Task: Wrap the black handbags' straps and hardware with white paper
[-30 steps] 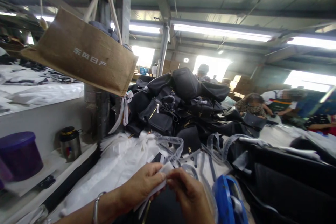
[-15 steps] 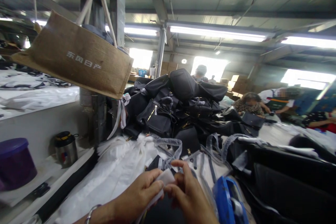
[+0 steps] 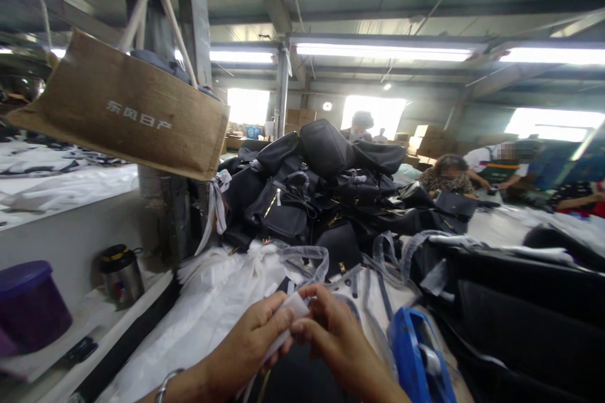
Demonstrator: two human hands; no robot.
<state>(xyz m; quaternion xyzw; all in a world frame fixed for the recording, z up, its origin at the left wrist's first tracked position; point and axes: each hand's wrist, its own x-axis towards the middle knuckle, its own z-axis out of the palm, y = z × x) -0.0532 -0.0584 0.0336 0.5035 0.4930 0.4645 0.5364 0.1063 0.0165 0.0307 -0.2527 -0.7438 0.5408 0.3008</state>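
Observation:
My left hand [image 3: 250, 343] and my right hand [image 3: 333, 334] meet at the bottom centre, both pinching a small strip of white wrapping material [image 3: 288, 318] between thumbs and fingers. A metal bangle sits on my left wrist. Just right of my right hand stands a blue tape dispenser [image 3: 418, 359]. Clear plastic-wrapped straps [image 3: 307, 261] lie on the white sheet ahead of my hands. Behind them rises a heap of black handbags [image 3: 321, 189].
A brown jute bag [image 3: 123, 110] hangs from a post at upper left. A steel flask [image 3: 120, 274] and a purple tub [image 3: 31, 305] stand on a ledge at left. Black bags [image 3: 520, 321] lie at right. Other people work at the far right.
The view has drifted slightly. My fingers have shifted on the white strip, still pinching it between both hands.

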